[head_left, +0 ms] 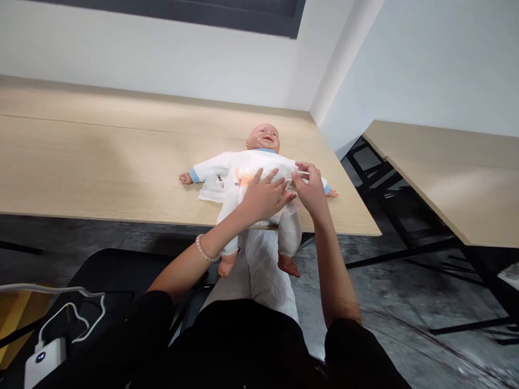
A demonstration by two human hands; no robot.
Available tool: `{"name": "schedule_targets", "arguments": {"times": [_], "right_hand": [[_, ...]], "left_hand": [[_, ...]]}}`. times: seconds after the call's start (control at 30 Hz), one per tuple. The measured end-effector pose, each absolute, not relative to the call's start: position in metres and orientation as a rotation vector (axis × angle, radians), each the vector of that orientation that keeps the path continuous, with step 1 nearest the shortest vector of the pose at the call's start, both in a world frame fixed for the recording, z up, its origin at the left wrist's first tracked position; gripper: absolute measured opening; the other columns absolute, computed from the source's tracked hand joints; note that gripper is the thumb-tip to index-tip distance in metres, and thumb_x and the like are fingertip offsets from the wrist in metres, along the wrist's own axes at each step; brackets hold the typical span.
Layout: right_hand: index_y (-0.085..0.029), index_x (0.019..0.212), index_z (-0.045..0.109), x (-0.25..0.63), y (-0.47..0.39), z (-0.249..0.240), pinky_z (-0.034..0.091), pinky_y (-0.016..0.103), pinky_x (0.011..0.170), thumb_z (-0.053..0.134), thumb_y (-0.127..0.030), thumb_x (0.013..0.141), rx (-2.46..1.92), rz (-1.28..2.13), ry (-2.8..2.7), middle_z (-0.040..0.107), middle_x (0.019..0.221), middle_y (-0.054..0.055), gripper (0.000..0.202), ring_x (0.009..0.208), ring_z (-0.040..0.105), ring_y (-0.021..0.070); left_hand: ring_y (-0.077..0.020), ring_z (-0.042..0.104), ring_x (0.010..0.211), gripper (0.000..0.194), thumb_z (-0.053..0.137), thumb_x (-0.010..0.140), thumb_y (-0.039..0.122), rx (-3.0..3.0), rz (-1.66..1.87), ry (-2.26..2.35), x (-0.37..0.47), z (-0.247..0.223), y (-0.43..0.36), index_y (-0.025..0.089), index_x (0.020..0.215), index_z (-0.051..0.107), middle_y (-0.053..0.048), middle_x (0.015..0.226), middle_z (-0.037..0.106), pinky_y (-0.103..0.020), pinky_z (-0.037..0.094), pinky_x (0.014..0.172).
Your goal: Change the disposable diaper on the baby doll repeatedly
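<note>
A baby doll in a white outfit with blue collar and cuffs lies on its back, its head away from me and its legs hanging over the table's front edge. A white diaper with an orange print on its front is around the doll's waist. Across the diaper front lies my left hand, its fingers spread. My right hand is at the diaper's right side, thumb and fingers pinched on a thin white edge of it. A loose white flap rests on the table beside the doll's hip at left.
The doll is close to the right end of the wooden table. A second table stands at right across a gap. At lower left, a white power bank with a cable lies by a black chair.
</note>
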State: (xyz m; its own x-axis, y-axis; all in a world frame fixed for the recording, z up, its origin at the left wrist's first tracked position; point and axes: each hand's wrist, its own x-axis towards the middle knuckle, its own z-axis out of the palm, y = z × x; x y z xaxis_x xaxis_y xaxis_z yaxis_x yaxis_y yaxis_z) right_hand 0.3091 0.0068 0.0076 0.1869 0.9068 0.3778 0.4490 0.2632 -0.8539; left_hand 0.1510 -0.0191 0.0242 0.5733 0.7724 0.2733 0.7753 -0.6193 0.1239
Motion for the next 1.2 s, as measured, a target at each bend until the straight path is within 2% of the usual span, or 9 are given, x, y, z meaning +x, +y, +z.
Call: {"name": "schedule_targets", "arguments": {"times": [0.2,0.4,0.6,0.7,0.87,1.0,1.2], "right_hand": [[-0.020,0.107,0.062,0.310,-0.003,0.009,0.056,0.048,0.096,0.060,-0.042,0.082,-1.370,0.558,-1.445,0.056,0.122,0.012,0.034,0.099,0.063,0.0226],[-0.020,0.108,0.062,0.314,-0.010,0.006,0.061,0.039,0.084,0.060,-0.045,0.085,-1.413,0.566,-1.454,0.056,0.125,0.012,0.034,0.101,0.063,0.0220],[-0.019,0.108,0.063,0.317,-0.009,0.000,0.057,0.049,0.094,0.059,-0.045,0.088,-1.409,0.573,-1.471,0.059,0.124,0.014,0.033,0.101,0.065,0.0238],[-0.018,0.107,0.064,0.317,-0.009,-0.001,0.056,0.048,0.096,0.059,-0.044,0.089,-1.383,0.576,-1.482,0.063,0.123,0.014,0.032,0.101,0.067,0.0236],[-0.018,0.105,0.069,0.313,-0.019,0.010,0.053,0.046,0.099,0.051,-0.039,0.095,-1.265,0.528,-1.598,0.071,0.114,0.012,0.030,0.107,0.067,0.0240],[-0.018,0.109,0.070,0.306,-0.029,0.018,0.054,0.043,0.101,0.049,-0.034,0.097,-1.180,0.538,-1.654,0.073,0.116,0.010,0.029,0.111,0.068,0.0230],[-0.019,0.116,0.069,0.299,-0.029,0.011,0.057,0.045,0.096,0.045,-0.032,0.096,-1.255,0.578,-1.742,0.074,0.115,0.010,0.034,0.105,0.071,0.0253]], "left_hand": [[-0.0298,0.032,0.152,0.053,0.027,0.108,0.039,-2.745,-0.442,-1.362,0.153,0.023,-0.020,0.010,0.140,0.058,-0.009,0.150,0.056,-0.055,0.020,0.126],[-0.0305,0.034,0.151,0.055,0.030,0.107,0.042,-2.736,-0.441,-1.386,0.154,0.023,-0.020,0.007,0.138,0.060,-0.012,0.153,0.052,-0.051,0.023,0.126],[-0.0320,0.038,0.149,0.057,0.034,0.106,0.047,-2.683,-0.565,-1.354,0.153,0.020,-0.022,0.005,0.126,0.067,-0.019,0.149,0.054,-0.047,0.030,0.123],[-0.0331,0.039,0.148,0.057,0.039,0.104,0.047,-2.657,-0.606,-1.356,0.153,0.019,-0.022,0.002,0.125,0.066,-0.022,0.148,0.054,-0.046,0.031,0.122],[-0.0373,0.044,0.144,0.055,0.040,0.103,0.049,-2.609,-0.652,-1.390,0.152,0.020,-0.027,0.006,0.120,0.070,-0.021,0.144,0.059,-0.055,0.031,0.120],[-0.0410,0.046,0.140,0.050,0.041,0.103,0.044,-2.574,-0.659,-1.408,0.148,0.022,-0.032,0.006,0.117,0.070,-0.021,0.139,0.062,-0.061,0.032,0.117],[-0.0373,0.049,0.135,0.042,0.041,0.102,0.036,-2.633,-0.585,-1.384,0.140,0.027,-0.033,0.010,0.122,0.067,-0.017,0.136,0.063,-0.057,0.036,0.113]]}}
